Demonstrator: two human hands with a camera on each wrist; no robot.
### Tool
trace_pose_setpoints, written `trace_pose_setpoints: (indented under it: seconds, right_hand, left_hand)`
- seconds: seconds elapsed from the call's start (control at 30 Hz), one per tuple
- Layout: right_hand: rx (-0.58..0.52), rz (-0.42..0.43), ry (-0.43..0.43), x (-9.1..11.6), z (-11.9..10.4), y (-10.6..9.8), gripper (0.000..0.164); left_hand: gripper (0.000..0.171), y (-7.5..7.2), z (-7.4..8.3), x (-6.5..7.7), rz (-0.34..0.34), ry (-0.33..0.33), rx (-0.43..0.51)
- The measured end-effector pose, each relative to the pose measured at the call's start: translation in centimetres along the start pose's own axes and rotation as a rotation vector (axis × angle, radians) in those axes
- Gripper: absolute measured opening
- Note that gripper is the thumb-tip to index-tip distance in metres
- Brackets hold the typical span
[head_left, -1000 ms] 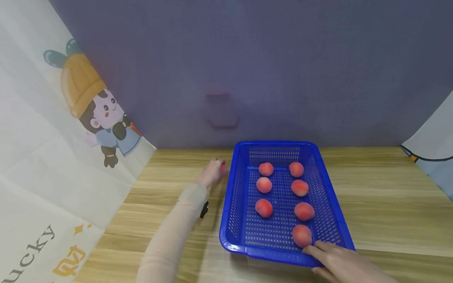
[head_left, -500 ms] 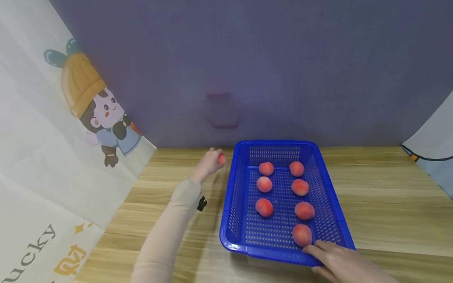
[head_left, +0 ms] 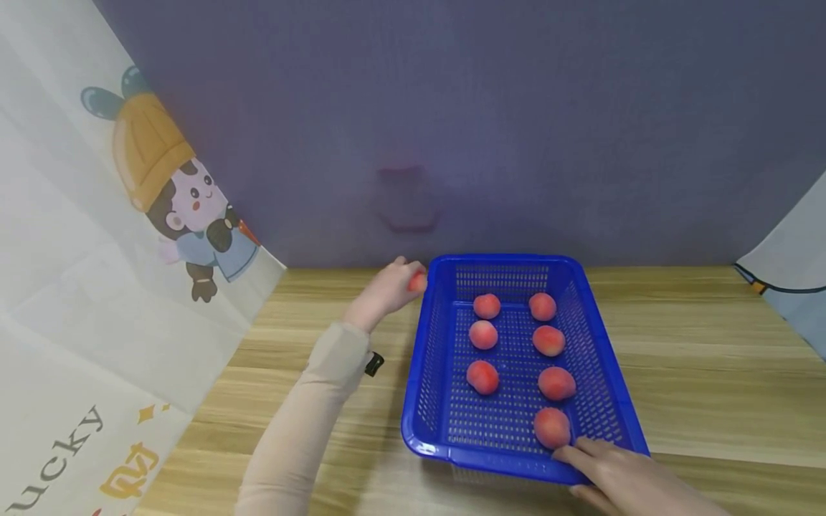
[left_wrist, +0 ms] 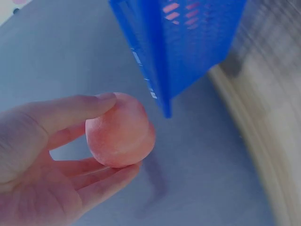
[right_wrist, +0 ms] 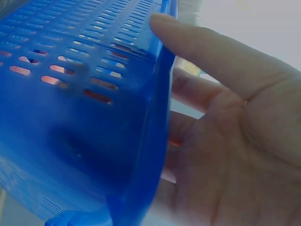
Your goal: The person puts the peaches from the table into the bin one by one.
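My left hand (head_left: pixel 386 290) holds a pink-red peach (left_wrist: pixel 120 134) between thumb and fingers, at the far left corner of a blue plastic basket (head_left: pixel 490 462). In the left wrist view the peach is beside the basket's outer wall (left_wrist: pixel 197 52). My right hand (head_left: pixel 619 473) grips the basket's near rim at the right corner, thumb (right_wrist: pixel 202 44) on one side and fingers on the other. Inside the basket, peaches lie in two columns: three on the left, the middle one a paler peach (head_left: pixel 483 335), and several on the right, the nearest peach (head_left: pixel 551 428) close to my right fingertips.
The basket stands on a wood-grain table (head_left: pixel 697 358) in front of a grey-blue upright panel (head_left: pixel 516 129). A white sheet with a cartoon figure (head_left: pixel 193 193) hangs at the left. A black-edged white cloth (head_left: pixel 794 244) is at the far right.
My left hand has lifted the peach from low beside the basket, first up and slightly left, then right toward the basket's far left corner. The right hand and the basket have stayed in place.
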State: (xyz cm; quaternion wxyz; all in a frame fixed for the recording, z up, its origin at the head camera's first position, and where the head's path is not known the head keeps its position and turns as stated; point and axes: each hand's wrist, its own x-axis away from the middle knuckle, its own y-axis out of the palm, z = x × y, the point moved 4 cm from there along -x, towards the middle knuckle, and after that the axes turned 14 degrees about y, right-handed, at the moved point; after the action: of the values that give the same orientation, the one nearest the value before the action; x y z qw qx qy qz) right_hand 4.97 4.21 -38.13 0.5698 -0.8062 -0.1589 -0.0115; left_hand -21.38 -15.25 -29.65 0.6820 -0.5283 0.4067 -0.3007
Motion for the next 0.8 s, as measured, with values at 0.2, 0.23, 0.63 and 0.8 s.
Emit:
trace_pose_setpoints:
  seconds: [0.2, 0.23, 0.63, 0.8]
  right_hand:
    - [-0.002, 0.004, -0.008, 0.0, 0.0, 0.0, 0.031]
    - [-0.002, 0.004, -0.008, 0.0, 0.0, 0.0, 0.031]
    - [-0.007, -0.01, 0.007, -0.1, 0.1, 0.1, 0.031]
    - [-0.009, -0.007, -0.001, -0.1, 0.1, 0.1, 0.031]
  left_hand:
    - [0.033, -1.0, 2.1, -0.3, -0.027, 0.032, 0.037]
    - [0.034, -1.1, 2.5, -0.4, -0.034, 0.04, 0.046]
    - [0.033, -1.6, 5.9, -0.9, -0.11, 0.114, 0.094]
    - [0.03, -1.3, 7.4, -1.0, -0.159, 0.174, 0.093]
